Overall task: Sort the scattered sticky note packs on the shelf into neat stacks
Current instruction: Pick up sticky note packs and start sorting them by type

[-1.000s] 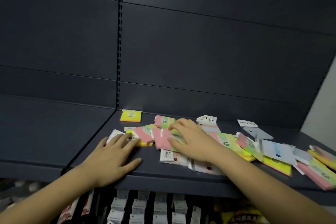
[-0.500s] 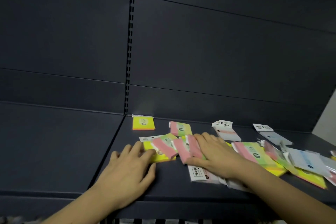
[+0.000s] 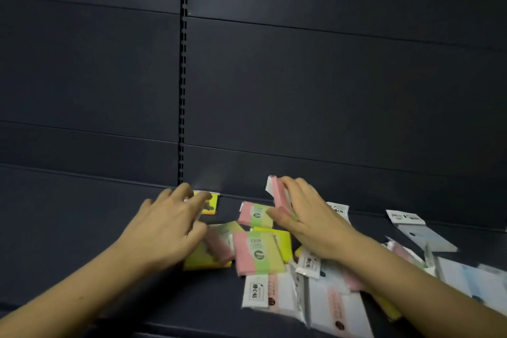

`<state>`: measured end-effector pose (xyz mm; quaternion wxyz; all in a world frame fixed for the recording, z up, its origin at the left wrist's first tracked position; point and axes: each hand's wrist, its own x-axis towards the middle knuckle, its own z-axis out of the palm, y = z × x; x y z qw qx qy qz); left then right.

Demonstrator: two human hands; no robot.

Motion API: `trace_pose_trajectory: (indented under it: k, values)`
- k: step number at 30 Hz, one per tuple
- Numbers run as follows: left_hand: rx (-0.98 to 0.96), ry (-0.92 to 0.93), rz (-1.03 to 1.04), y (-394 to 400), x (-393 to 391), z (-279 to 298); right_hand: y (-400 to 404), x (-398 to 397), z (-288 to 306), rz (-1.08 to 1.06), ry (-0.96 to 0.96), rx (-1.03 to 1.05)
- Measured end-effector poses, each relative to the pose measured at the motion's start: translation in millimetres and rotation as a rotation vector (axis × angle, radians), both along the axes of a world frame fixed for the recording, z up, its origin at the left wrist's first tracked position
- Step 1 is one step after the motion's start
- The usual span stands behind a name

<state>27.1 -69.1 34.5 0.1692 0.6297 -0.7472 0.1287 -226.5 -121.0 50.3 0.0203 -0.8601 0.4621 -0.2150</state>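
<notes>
Sticky note packs lie scattered on a dark shelf (image 3: 96, 228). My right hand (image 3: 310, 219) grips a pink pack (image 3: 278, 195), lifted and tilted on edge above the pile. My left hand (image 3: 170, 228) reaches forward with spread fingers, its fingertips over a small yellow pack (image 3: 211, 204) at the back wall; it holds nothing. A pink-green-yellow pack (image 3: 259, 255) lies flat between my hands, with a smaller one (image 3: 255, 214) behind it. A yellow pack (image 3: 203, 259) with a pink one (image 3: 222, 248) on it sits partly under my left palm.
White-sleeved packs (image 3: 282, 293) lie near the shelf's front edge under my right forearm. More white packs (image 3: 419, 230) spread to the right. The dark back panel with a slotted upright (image 3: 183, 77) rises behind.
My right hand has lifted a pink pack off the pile and tilted it up. My left hand has moved forward from the yellow pack toward the small yellow pack at the back.
</notes>
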Motion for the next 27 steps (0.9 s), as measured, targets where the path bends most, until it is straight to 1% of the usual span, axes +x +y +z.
trace_pose_trajectory:
  k: [4,6,8,10,16,19,24,27]
  values:
    - [-0.066,-0.026,0.038,-20.5,-14.9,6.3,-34.2,-7.1,-5.1,-0.007,0.056,-0.022]
    - [-0.086,-0.023,0.036,-30.4,-18.0,3.8,-48.5,-1.1,-8.8,-0.053,0.113,0.057]
    - [-0.094,-0.019,0.021,-40.9,-19.4,1.4,-61.2,9.6,-12.3,-0.103,0.226,0.144]
    - [-0.095,-0.021,-0.005,-51.9,-18.1,-0.5,-74.2,23.2,-17.7,-0.137,0.272,0.187]
    - [-0.062,0.017,-0.072,-81.6,-7.3,-7.9,-114.6,56.2,-41.5,-0.187,0.326,0.273]
    - [-0.057,0.022,-0.108,-92.9,-2.8,-9.2,-128.1,58.8,-49.6,-0.191,0.311,0.323]
    - [-0.018,0.094,-0.202,-105.9,0.7,-5.7,-140.8,61.2,-51.7,-0.177,0.315,0.309]
    - [-0.021,0.103,-0.224,-110.0,-3.3,0.6,-146.8,61.6,-49.4,-0.170,0.324,0.294]
